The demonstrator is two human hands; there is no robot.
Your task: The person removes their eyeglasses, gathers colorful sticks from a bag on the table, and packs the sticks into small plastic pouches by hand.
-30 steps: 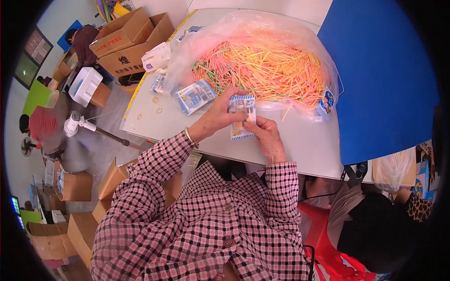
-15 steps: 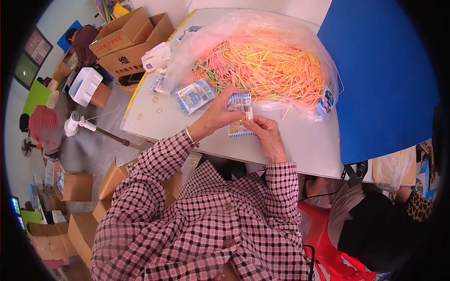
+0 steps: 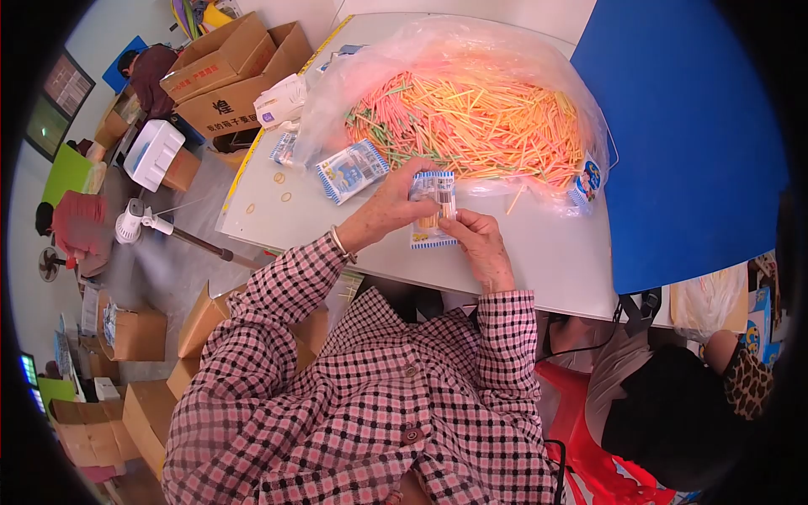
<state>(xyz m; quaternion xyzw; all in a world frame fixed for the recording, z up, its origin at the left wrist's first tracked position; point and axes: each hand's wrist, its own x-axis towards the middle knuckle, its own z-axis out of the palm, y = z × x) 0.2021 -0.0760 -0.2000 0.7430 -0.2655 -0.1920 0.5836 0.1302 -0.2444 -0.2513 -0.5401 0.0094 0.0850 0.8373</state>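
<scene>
Between my two hands, over the near side of the white table (image 3: 560,261), is a small clear packet (image 3: 431,229) with blue-and-white striped ends and pale sticks showing inside. My left hand (image 3: 383,212) grips its left edge, thumb across the front. On the lower right edge, the fingers of my right hand (image 3: 482,244) pinch it. Just beyond lies a large clear plastic bag (image 3: 454,40), spread open around a heap of thin pink, yellow, orange and green sticks (image 3: 488,118). Left of my hands rests a blue-and-white packet (image 3: 352,172).
Another packet (image 3: 284,149) and several rubber bands (image 3: 286,198) lie at the table's left. A blue printed packet (image 3: 587,182) sits by the bag's right edge. A blue panel (image 3: 682,151) stands right. Cardboard boxes (image 3: 223,105) stand left; a person (image 3: 673,412) sits at lower right.
Both hands keep their hold on the packet, which has shifted only very slightly. At lower right, the seated person's arm has moved a little.
</scene>
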